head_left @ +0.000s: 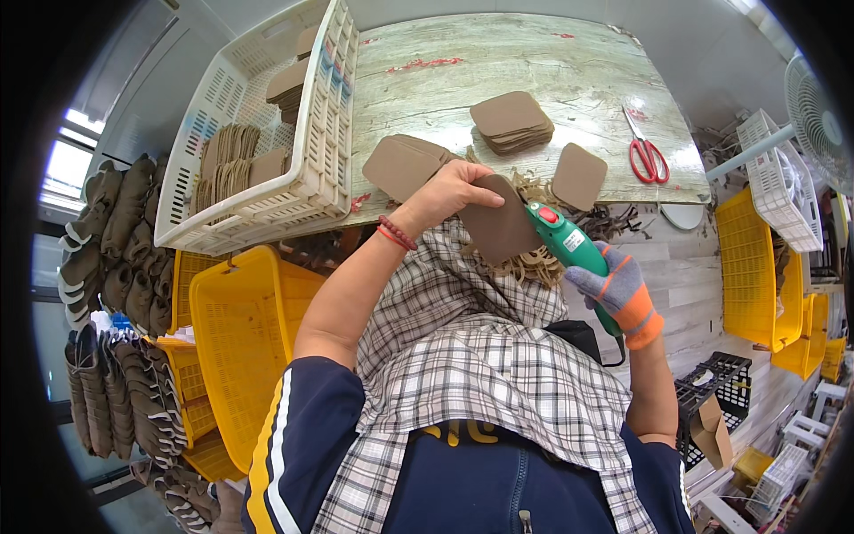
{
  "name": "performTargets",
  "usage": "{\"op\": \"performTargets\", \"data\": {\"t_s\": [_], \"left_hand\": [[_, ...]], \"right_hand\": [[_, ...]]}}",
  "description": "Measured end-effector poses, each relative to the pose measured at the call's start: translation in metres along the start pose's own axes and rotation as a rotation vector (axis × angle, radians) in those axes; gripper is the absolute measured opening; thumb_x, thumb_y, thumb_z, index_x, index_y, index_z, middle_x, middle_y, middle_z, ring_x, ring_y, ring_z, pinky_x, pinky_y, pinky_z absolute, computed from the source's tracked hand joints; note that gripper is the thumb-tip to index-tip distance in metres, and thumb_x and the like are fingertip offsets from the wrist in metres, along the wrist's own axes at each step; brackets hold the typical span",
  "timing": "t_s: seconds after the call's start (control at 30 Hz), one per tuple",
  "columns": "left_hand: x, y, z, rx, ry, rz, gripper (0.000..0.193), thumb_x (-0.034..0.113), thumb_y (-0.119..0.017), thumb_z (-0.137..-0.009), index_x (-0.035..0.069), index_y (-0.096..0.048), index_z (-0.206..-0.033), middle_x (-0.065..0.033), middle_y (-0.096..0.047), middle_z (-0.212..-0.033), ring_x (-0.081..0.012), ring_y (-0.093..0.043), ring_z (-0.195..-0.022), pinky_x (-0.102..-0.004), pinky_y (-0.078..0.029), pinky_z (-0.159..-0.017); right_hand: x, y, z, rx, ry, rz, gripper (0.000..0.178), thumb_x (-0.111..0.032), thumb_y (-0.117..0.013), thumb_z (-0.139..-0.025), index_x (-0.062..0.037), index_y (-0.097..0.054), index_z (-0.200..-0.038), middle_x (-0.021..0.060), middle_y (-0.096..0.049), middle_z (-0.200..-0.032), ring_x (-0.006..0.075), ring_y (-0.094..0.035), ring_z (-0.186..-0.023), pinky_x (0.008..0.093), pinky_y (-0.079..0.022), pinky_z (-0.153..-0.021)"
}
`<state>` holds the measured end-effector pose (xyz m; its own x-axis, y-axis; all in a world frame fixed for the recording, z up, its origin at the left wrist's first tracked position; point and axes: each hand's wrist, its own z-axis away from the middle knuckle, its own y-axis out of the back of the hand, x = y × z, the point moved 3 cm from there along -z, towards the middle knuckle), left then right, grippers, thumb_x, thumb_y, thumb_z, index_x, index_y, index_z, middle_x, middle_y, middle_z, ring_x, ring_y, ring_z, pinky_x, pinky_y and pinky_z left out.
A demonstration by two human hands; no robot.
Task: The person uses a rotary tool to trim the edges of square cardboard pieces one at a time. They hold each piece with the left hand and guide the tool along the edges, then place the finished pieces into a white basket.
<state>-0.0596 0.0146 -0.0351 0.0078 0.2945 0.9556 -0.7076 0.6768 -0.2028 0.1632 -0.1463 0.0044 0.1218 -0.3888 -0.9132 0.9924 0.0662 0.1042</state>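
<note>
So the left hand's point(455, 189) grip is clamped on a flat brown piece point(500, 230) right at the table's point(534, 53) near edge, and the right hand point(623, 289), in a grey-and-orange glove, has its grip wrapped round a green handheld tool point(567, 240) by that same edge. Red-handled scissors point(651, 160) lie toward the table's right end, white crate point(325, 133) at its left.

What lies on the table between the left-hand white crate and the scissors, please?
The head view shows a fanned brown pile, a taller brown stack and a single brown piece there.
</note>
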Motion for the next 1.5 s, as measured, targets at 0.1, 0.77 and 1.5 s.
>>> {"op": "performTargets", "data": {"t_s": [0.1,0.77,1.5], "left_hand": [[-0.001,-0.002,-0.001,-0.040,0.021,-0.048,0.017,0.002,-0.069,-0.078,0.000,-0.069,-0.095,-0.0037,-0.070,-0.087,-0.0073,-0.063,-0.074,-0.0229,-0.052,-0.071],[0.041,0.075,-0.018,0.815,-0.397,-1.569,0.054,0.031,-0.064,-0.083,0.004,-0.052,-0.128,-0.0181,-0.040,-0.137,-0.0345,-0.024,-0.135,-0.0535,-0.016,-0.110],[0.013,-0.017,-0.076,0.490,-0.468,0.933,0.040,-0.005,-0.061,-0.084,0.005,-0.048,-0.120,-0.0102,-0.058,-0.114,-0.0227,-0.056,-0.106,-0.0373,-0.048,-0.096]], "right_hand": [[-0.004,-0.001,-0.003,-0.003,0.011,0.033,0.040,-0.024,-0.077,-0.077,0.0010,-0.059,-0.103,0.0003,-0.058,-0.069,0.0040,-0.048,-0.051,0.0197,-0.040,-0.044],[0.023,0.021,-0.026,0.200,0.065,-0.063,0.035,-0.025,-0.077,-0.077,-0.0018,-0.059,-0.096,0.0006,-0.058,-0.065,0.0064,-0.050,-0.047,0.0220,-0.039,-0.042],[-0.003,0.017,-0.027,0.385,0.161,-0.047,0.036,-0.025,-0.076,-0.078,-0.0011,-0.061,-0.101,-0.0005,-0.058,-0.068,0.0055,-0.049,-0.048,0.0217,-0.040,-0.043]]}}
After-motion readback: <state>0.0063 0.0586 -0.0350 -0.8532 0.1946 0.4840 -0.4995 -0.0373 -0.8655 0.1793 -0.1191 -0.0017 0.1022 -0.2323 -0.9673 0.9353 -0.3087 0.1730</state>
